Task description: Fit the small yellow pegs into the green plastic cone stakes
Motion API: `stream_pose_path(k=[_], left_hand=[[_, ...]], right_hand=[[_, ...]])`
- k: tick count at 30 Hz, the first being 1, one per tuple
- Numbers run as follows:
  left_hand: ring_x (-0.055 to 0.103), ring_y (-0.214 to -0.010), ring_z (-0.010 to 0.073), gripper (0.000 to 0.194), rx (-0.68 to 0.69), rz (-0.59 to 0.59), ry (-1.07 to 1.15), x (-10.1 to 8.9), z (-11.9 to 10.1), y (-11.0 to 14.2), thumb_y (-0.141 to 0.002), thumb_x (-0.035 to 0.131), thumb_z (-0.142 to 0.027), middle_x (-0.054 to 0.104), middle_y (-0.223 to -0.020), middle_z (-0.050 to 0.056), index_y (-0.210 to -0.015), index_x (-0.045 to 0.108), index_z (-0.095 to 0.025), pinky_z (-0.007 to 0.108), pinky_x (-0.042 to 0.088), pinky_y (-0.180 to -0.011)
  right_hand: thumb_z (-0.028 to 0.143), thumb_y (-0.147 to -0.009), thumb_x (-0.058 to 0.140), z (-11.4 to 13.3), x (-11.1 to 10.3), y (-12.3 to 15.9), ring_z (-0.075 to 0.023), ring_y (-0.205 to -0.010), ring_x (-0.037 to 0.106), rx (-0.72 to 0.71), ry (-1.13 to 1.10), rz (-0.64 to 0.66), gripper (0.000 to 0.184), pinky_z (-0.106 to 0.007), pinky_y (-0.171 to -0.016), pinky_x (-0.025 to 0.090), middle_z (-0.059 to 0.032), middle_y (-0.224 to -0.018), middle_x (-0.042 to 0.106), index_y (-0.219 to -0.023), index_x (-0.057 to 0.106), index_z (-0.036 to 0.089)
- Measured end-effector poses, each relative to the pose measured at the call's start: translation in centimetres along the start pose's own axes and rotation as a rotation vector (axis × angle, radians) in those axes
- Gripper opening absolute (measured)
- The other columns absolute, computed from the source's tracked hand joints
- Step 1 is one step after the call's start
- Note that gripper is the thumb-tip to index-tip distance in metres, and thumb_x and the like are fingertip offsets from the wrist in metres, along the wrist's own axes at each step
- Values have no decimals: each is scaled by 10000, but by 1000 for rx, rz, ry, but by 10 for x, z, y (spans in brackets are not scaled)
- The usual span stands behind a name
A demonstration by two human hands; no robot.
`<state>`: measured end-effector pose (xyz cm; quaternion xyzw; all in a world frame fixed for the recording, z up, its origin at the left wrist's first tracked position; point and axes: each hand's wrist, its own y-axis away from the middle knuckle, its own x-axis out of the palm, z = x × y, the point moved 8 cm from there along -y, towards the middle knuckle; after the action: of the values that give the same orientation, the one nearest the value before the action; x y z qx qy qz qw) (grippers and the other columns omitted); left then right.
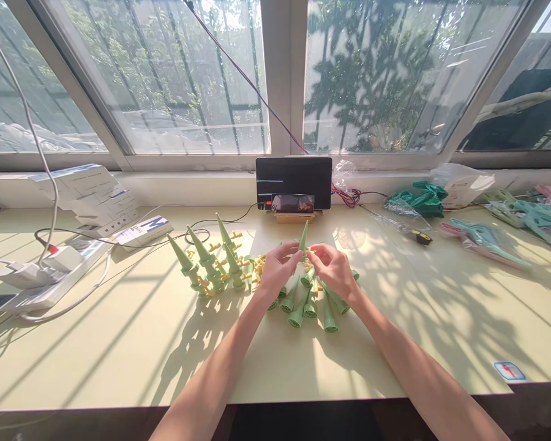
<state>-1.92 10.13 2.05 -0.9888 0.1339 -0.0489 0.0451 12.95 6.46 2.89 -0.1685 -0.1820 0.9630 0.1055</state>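
Note:
My left hand (281, 264) is closed around a pale green cone-shaped spike (305, 236), its point upward. My right hand (334, 267) pinches at the spike's right side, where a bit of a small yellow valve shows between the fingertips. Below and between the hands lie several loose green spikes (310, 306) with their round open ends toward me. A heap of small yellow valves (258, 264) sits just left of my left hand, partly hidden by it. Farther left, several green spikes fitted with yellow valves (210, 260) stand upright in a cluster.
A tablet (294, 171) with a phone (293, 203) before it stands by the window. On the left are white boxes (94, 202), a power strip (64, 275) and cables. Toward the right lie a yellow-black tool (419, 237), a green plastic bag (425, 199) and bagged pieces (484, 240).

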Motion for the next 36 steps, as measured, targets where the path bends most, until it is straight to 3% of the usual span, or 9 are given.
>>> stream_pose_path(k=[5,13,26,36], left_hand=[[448,-483,50,449,34,13,-38,1,0,1,-751,779,-435,747,-1016,108,-1120,740,-182,233,346,-445],[516,-548,98,437,-6,-55,-68,-5,6,0,-738,774,-452,756,-885,95,-1076,762,-175,236,371,-476],[319,-467,50,489,-110,-51,-12,-4,11,1,-687,817,-455,595,-619,-4,-1046,745,-131,236,283,-463],[315,-450,51,433,-81,-34,-31,-3,7,0,-712,798,-447,563,-592,-22,-1015,733,-145,234,274,-448]], right_hand=[[490,-883,621,-4,5,-1,-137,-456,572,70,-108,64,328,-254,-448,459,-38,-682,666,-830,657,169],[468,-873,651,-1,11,4,-119,-424,520,94,-233,108,302,-241,-423,407,10,-583,597,-786,596,184],[408,-927,586,15,9,8,-127,-484,526,-59,-88,118,227,-259,-508,436,24,-586,568,-838,599,200],[445,-914,599,6,10,6,-128,-484,521,-16,-108,93,258,-251,-479,422,16,-596,585,-831,592,201]])
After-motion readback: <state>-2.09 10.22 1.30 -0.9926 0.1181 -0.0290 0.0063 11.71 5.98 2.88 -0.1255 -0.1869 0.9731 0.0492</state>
